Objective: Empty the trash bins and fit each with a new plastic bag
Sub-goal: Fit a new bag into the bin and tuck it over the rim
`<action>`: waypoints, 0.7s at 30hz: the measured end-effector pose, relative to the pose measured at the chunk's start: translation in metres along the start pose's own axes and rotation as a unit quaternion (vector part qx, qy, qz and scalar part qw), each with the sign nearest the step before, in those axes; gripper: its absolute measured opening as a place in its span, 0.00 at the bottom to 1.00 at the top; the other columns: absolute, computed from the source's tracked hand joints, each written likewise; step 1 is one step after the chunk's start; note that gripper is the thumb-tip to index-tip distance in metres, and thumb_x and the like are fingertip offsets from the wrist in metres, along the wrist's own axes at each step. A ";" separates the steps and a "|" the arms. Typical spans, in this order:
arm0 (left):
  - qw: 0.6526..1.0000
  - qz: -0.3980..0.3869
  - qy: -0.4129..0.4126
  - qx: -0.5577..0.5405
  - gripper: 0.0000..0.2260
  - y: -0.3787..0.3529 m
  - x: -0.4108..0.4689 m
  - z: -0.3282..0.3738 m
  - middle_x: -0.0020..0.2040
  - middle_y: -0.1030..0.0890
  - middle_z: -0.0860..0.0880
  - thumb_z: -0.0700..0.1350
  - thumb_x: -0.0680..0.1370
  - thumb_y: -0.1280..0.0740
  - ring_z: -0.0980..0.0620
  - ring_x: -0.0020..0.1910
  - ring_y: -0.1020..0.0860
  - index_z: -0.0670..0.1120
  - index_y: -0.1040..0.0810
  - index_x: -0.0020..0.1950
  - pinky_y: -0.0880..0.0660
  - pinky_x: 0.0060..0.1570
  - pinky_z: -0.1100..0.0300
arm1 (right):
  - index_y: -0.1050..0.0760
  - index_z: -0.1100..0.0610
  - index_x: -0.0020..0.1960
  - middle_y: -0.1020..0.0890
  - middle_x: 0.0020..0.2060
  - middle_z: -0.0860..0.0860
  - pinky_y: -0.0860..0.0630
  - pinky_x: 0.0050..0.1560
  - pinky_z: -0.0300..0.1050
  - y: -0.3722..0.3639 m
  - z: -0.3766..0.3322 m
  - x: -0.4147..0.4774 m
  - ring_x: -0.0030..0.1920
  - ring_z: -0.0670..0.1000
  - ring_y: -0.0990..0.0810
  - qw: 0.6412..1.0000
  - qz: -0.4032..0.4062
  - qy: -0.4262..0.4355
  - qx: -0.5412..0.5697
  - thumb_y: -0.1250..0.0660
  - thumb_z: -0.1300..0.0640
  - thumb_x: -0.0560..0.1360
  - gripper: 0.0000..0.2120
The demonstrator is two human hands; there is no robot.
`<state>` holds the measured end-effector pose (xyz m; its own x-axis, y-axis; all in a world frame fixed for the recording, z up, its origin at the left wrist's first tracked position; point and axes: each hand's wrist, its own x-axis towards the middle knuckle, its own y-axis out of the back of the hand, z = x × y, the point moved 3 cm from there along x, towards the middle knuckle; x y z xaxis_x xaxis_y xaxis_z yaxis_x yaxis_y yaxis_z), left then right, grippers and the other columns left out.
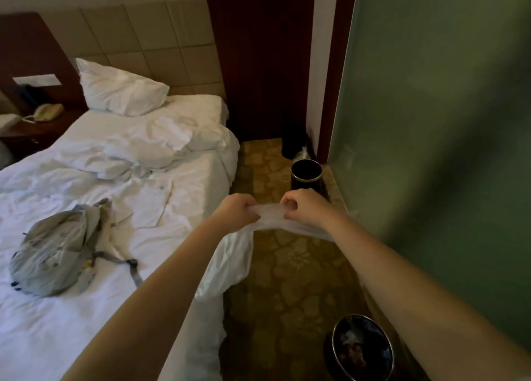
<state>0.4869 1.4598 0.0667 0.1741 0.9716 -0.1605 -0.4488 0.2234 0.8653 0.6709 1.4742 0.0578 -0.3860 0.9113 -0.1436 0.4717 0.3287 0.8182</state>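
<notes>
Mid-frame, left hand (238, 211) and right hand (305, 208) both pinch a thin plastic bag (270, 211). A dark bin (305, 185) stands beyond.

A: What sort of place is this?
B: A hotel bedroom, by the look of it: a bed (94, 317) with rumpled white linen fills 9 o'clock, its pillow (120, 88) against a padded headboard (161, 35) at 11
A: What else?
B: A corded telephone (47, 111) on the bedside bench (26, 135) at 10 o'clock, patterned carpet (287, 265) at 6, a frosted glass wall (431, 122) at 3, a small round trash bin (362, 349) at 5
</notes>
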 end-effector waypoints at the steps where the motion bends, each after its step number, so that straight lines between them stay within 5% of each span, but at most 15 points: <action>1: 1.000 0.001 0.005 -0.008 0.09 0.005 0.015 -0.002 0.48 0.22 0.49 0.44 0.76 0.32 0.51 0.46 0.24 0.46 0.21 0.55 0.29 0.45 0.61 | 0.22 0.52 0.56 0.20 0.50 0.48 0.23 0.52 0.48 0.007 0.003 0.018 0.51 0.50 0.22 1.000 -0.003 0.005 -0.002 0.30 0.56 0.75 0.11; 8: 0.999 0.012 0.020 -0.049 0.18 0.031 0.136 -0.042 0.50 0.27 0.51 0.45 0.77 0.32 0.53 0.48 0.29 0.46 0.28 0.67 0.33 0.48 0.63 | 0.23 0.52 0.58 0.20 0.51 0.49 0.23 0.54 0.51 0.034 0.023 0.156 0.52 0.51 0.22 0.999 -0.004 0.025 -0.032 0.31 0.57 0.75 0.12; 21: 0.998 -0.022 -0.053 -0.029 0.14 0.130 0.472 -0.126 0.52 0.23 0.49 0.47 0.77 0.32 0.50 0.51 0.25 0.45 0.24 0.62 0.28 0.49 0.58 | 0.24 0.52 0.60 0.21 0.50 0.47 0.26 0.49 0.44 0.121 0.047 0.471 0.52 0.50 0.22 0.997 0.017 -0.012 -0.071 0.32 0.57 0.76 0.13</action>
<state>0.4003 1.9571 0.0441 0.2844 0.9479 -0.1437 -0.4890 0.2723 0.8287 0.5833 1.9548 0.0633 -0.3509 0.9279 -0.1261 0.3673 0.2602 0.8930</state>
